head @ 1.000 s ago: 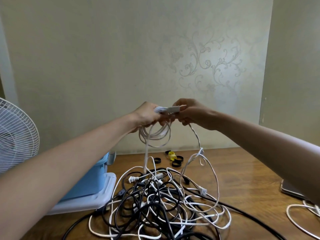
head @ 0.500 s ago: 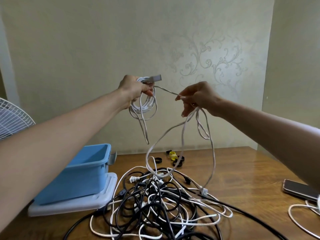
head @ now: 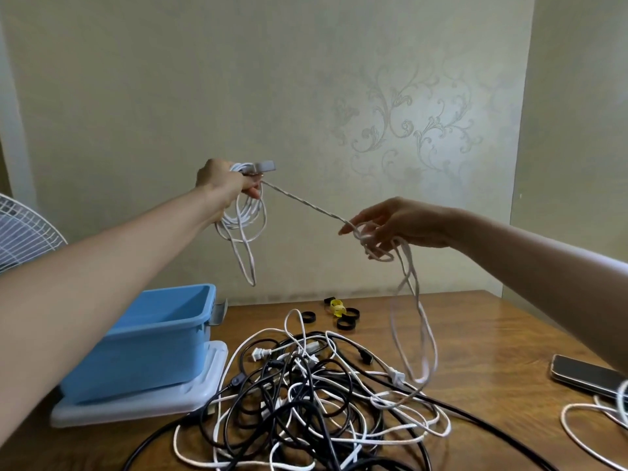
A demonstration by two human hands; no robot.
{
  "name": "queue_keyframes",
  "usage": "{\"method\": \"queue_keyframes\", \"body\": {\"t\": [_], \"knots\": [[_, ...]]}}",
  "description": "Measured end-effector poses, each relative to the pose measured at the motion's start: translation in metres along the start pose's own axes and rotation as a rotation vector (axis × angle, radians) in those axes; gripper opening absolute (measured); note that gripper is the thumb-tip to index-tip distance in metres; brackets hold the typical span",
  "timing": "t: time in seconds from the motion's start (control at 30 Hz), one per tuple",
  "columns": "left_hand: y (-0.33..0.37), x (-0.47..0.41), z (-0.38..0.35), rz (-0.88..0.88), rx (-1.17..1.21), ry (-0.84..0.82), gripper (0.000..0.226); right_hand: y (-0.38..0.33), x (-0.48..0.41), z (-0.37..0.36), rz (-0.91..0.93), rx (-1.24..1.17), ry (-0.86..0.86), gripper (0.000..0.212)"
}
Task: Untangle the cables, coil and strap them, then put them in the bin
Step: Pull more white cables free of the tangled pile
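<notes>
My left hand [head: 224, 185] is raised and grips a small coil of white braided cable [head: 243, 219], with the USB plug sticking out above the thumb. A taut stretch of the same cable [head: 302, 202] runs down to my right hand [head: 397, 226], whose curled fingers hold a knotted loop. From there the cable hangs in long loops to the tangled pile of black and white cables [head: 306, 396] on the wooden table [head: 492, 338]. The blue bin [head: 153, 338] stands at the left on a white lid [head: 142, 406].
Black strap rings and a yellow one [head: 339, 311] lie behind the pile. A phone [head: 584, 373] and another white cable [head: 591, 426] sit at the right edge. A white fan [head: 23, 229] stands at far left. The wall is close behind the table.
My hands have drawn apart: the left stays high with the coil, the right has moved right and lower, pulling the cable taut between them. More cable has lifted off the pile.
</notes>
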State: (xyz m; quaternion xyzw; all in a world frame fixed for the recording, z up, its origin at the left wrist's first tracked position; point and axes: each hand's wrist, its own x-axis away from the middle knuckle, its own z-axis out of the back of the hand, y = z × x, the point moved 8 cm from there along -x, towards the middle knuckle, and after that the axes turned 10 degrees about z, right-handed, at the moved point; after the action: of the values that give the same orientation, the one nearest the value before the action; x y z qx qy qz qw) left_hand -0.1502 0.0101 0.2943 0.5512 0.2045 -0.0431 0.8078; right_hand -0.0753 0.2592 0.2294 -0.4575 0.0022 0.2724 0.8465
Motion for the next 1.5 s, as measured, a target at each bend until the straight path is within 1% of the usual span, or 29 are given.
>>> {"method": "queue_keyframes", "body": {"t": [0.1,0.17,0.23,0.27,0.3,0.37,0.43,0.47,0.53,0.57,0.63,0.67,0.7,0.73,0.8,0.87,0.9,0.93,1.0,1.07,1.13,1.2,1.3,1.4,1.5], "knots": [[-0.017,-0.007,-0.003,0.048,0.016,-0.087,0.011,0.010,0.001,0.017,0.026,-0.245,0.215,0.030],[-0.018,-0.002,-0.008,0.033,0.012,-0.138,0.009,0.022,0.002,0.023,-0.024,-0.310,0.287,0.024],[-0.013,0.000,-0.002,0.002,0.054,-0.103,0.009,0.039,0.005,0.029,-0.107,-0.220,0.285,0.021],[-0.013,-0.003,0.007,0.006,0.106,-0.049,0.015,0.049,0.009,0.033,-0.154,-0.158,0.273,0.021],[-0.014,-0.004,0.020,0.026,0.165,0.028,0.016,0.059,0.015,0.038,-0.203,-0.106,0.267,0.021],[-0.024,-0.008,0.048,0.089,0.216,0.209,0.005,0.080,0.027,0.050,-0.287,-0.059,0.279,0.022],[-0.035,-0.008,0.062,0.109,0.227,0.336,0.013,0.093,0.036,0.057,-0.336,-0.057,0.292,0.020],[-0.037,-0.007,0.062,0.093,0.240,0.366,0.012,0.097,0.038,0.058,-0.355,-0.022,0.282,0.020],[-0.038,-0.003,0.057,0.058,0.233,0.413,0.014,0.101,0.039,0.057,-0.408,0.200,0.226,0.021],[-0.035,0.000,0.052,0.042,0.219,0.417,0.015,0.104,0.038,0.053,-0.448,0.347,0.159,0.022],[-0.025,0.003,0.038,0.005,0.179,0.357,0.011,0.108,0.033,0.037,-0.512,0.576,-0.019,0.024],[-0.018,0.003,0.028,-0.028,0.151,0.306,0.011,0.104,0.027,0.028,-0.461,0.602,-0.063,0.023],[-0.009,0.005,0.018,-0.070,0.114,0.252,0.014,0.093,0.017,0.019,-0.354,0.528,-0.038,0.019],[0.001,0.008,0.006,-0.118,0.076,0.205,0.016,0.077,0.008,0.010,-0.212,0.382,0.022,0.017],[0.016,0.017,-0.011,-0.189,0.031,0.159,0.018,0.037,-0.006,-0.016,0.032,0.100,0.063,0.032],[0.027,0.022,-0.022,-0.212,0.038,0.144,0.019,0.008,-0.018,-0.046,0.127,-0.018,-0.004,0.031],[0.030,0.024,-0.024,-0.209,0.052,0.143,0.019,0.002,-0.023,-0.059,0.142,-0.040,-0.018,0.026],[0.031,0.024,-0.023,-0.204,0.067,0.147,0.019,-0.001,-0.026,-0.063,0.139,-0.048,0.021,0.020],[0.030,0.023,-0.017,-0.188,0.079,0.159,0.016,-0.004,-0.026,-0.053,0.126,-0.053,0.197,0.015],[0.025,0.022,-0.010,-0.191,0.060,0.159,0.011,0.002,-0.021,-0.033,0.090,-0.116,0.378,0.016],[0.020,0.023,-0.007,-0.196,0.026,0.142,0.009,0.006,-0.016,-0.018,0.059,-0.193,0.469,0.020],[0.016,0.022,-0.006,-0.200,0.010,0.124,0.008,0.004,-0.015,-0.011,0.066,-0.168,0.464,0.019],[0.016,0.024,-0.006,-0.223,0.000,0.083,0.005,-0.004,-0.013,-0.007,0.112,-0.099,0.407,0.021],[0.020,0.025,-0.007,-0.244,-0.019,0.058,0.008,-0.009,-0.008,-0.003,0.161,-0.164,0.341,0.024],[0.022,0.026,-0.007,-0.243,-0.032,0.046,0.008,-0.009,-0.007,0.000,0.148,-0.302,0.285,0.029]]}}
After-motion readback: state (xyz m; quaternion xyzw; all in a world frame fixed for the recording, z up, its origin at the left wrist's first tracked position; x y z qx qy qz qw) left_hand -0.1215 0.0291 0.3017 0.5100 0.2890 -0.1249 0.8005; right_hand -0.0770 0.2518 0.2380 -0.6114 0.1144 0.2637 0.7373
